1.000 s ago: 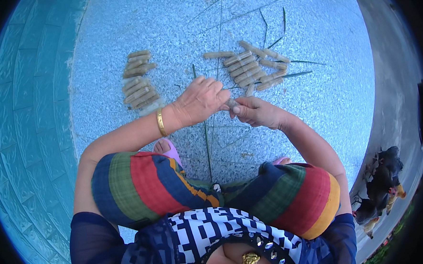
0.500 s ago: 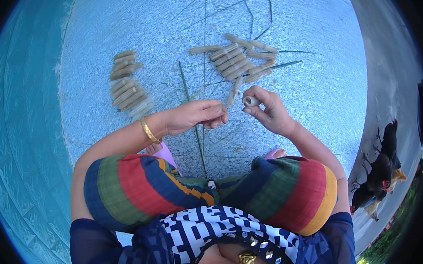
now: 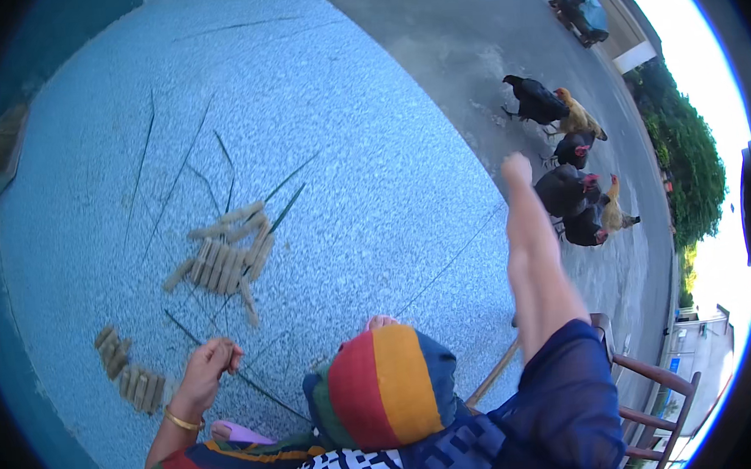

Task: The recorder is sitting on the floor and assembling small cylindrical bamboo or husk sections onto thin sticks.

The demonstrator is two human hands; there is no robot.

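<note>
My right arm reaches out to the right, past the edge of the speckled pale-blue floor [image 3: 374, 201]. At its end my right hand [image 3: 517, 169] looks closed, close to the chickens in view; what it holds, if anything, is hidden. My left hand [image 3: 206, 369] is above the floor by my left knee, fingers curled together, and whatever is in them does not show. Beyond it lies a cluster of tan stick-like tubes [image 3: 217, 265], some side by side and some askew. A smaller row of tan tubes [image 3: 141, 388] lies left of that hand.
Several black and tan chickens [image 3: 565, 192] stand on the grey pavement [image 3: 434, 61] to the right. Long green leaf strips [image 3: 287, 207] lie around the tubes. A wooden chair [image 3: 655, 374] stands at my right, and a dustpan-like object [image 3: 6, 156] lies far left.
My view has swung to the right. My right hand, which held a short hollow tube near my left hand, has stretched far out toward the chickens. My left hand stays near my knee.
</note>
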